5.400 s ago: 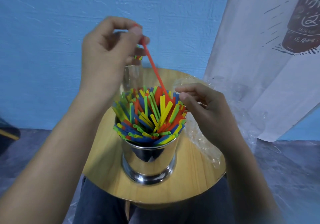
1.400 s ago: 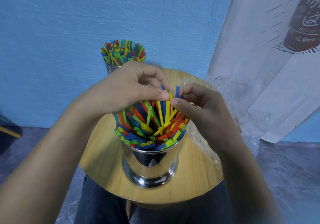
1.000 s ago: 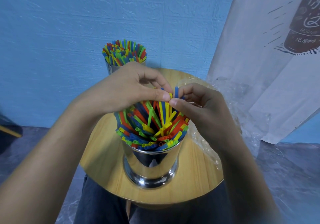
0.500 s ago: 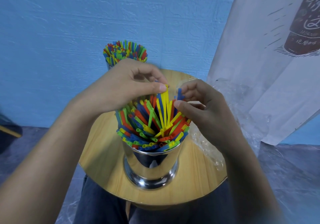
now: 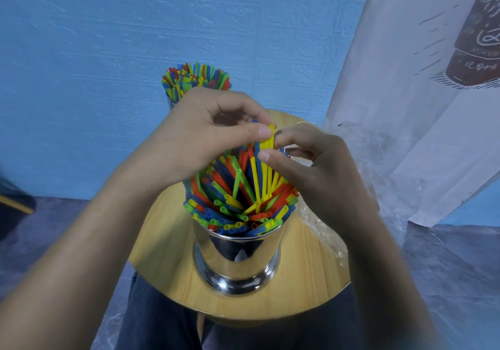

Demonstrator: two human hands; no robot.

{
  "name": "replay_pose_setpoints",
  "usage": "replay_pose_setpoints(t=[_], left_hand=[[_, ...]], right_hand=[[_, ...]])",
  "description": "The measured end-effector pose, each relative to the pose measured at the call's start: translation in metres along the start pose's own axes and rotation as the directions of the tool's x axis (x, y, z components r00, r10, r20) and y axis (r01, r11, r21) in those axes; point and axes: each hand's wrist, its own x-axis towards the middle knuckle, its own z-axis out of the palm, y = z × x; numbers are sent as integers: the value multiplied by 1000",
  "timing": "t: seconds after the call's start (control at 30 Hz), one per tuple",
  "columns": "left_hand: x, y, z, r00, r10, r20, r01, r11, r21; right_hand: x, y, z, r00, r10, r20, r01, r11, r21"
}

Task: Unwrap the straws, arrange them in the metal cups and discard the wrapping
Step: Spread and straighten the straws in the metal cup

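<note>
Both hands pinching yellow straws (image 5: 269, 144) over the near metal cup (image 5: 238, 263).
I see the left hand (image 5: 200, 144) with thumb and fingers clamped on the thin yellow tips. The right hand (image 5: 319, 173) seems to grip the same ones just below, though it's partly hidden. They stand in the shiny flared cup, packed with glossy tubular straws (image 5: 230, 203) fanning past its rim. The cup sits mid round wood-grain bench (image 5: 305, 282), with bare wood to the left edge. Crinkled clear wrapping (image 5: 324, 230) drapes over the right edge. The far cup (image 5: 170, 103) at the back edge is also full.
</note>
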Motion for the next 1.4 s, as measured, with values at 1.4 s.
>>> replay_pose_setpoints(t=[1.4], left_hand=[[0,7,-1,996,-46,-82,39,996,-76]], right_hand=[[-4,-1,-1,992,-38,-117,39,999,4]])
